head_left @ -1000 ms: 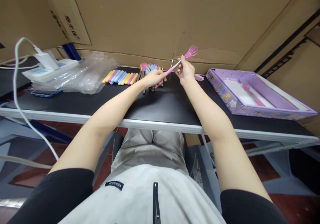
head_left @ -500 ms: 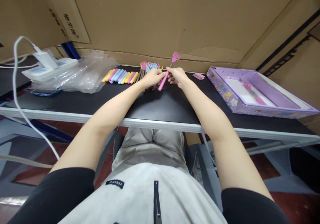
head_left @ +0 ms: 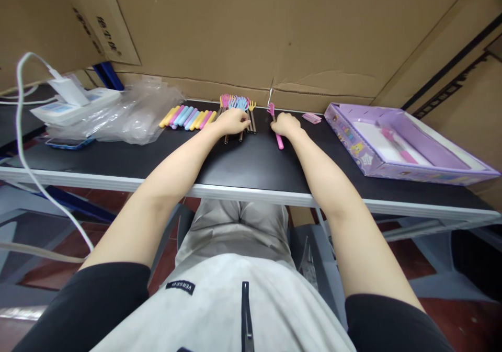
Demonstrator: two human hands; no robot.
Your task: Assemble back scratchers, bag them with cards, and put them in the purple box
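Tall brown cardboard panels (head_left: 235, 33) wall in the far side of a long black tabletop (head_left: 254, 171) with a pale metal front edge. Towards its right end lies a shallow purple printed cardboard box (head_left: 423, 173), open upwards, with one pink claw-headed tool (head_left: 407, 156) inside. On the left, crumpled clear plastic bags (head_left: 137, 116) spread beside a white power strip (head_left: 55, 113), and a blue-edged phone (head_left: 68, 144) lies in front of them. All of these lie as they did half a second ago.

The person's hands have changed more. Half a second ago they were close together at the raised pink tool; now they are apart. The left hand (head_left: 234, 122) is over a bundle of metal rods with coloured claw heads (head_left: 237, 103), its fingers bent; whether they grip a rod cannot be told. The right hand (head_left: 288, 125) grasps the slim pink-handled claw tool (head_left: 280, 142) around its middle, low at the tabletop, head pointing away; it has shifted right and down. Left of the bundle lies a row of yellow, pink, blue and purple rounded handles (head_left: 188, 117). Smallest, a few pink slips (head_left: 311, 117) lie between right hand and box.
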